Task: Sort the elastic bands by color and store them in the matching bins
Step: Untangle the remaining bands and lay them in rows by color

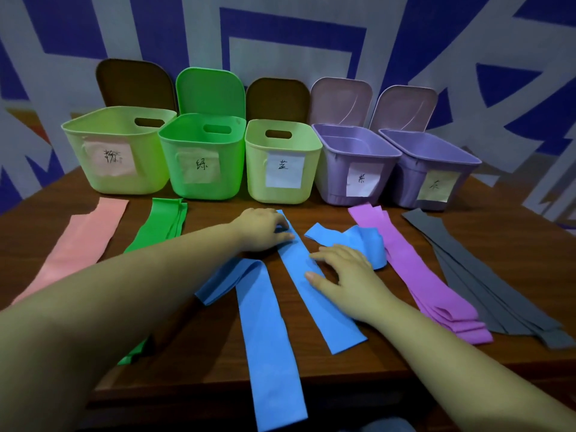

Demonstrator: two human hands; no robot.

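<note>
Three blue bands lie mid-table. My left hand (265, 229) pinches the far end of the middle blue band (330, 319), just in front of the blue-labelled pale green bin (255, 176). My right hand (339, 272) rests on the same band lower down, fingers spread. A crumpled blue band (358, 241) lies to the right of my hands. A longer blue band (271, 353) hangs over the near table edge. A pink band (81, 241), green bands (159, 222), purple bands (405, 260) and grey bands (461, 269) lie in front of their bins.
Five open bins stand in a row at the back: a pink-labelled one (149, 169), a green one (230, 169), the blue-labelled one, a purple one (333, 176) and a grey-labelled purple one (408, 179). Their lids lean on the wall. The wooden table (218, 222) ends close to me.
</note>
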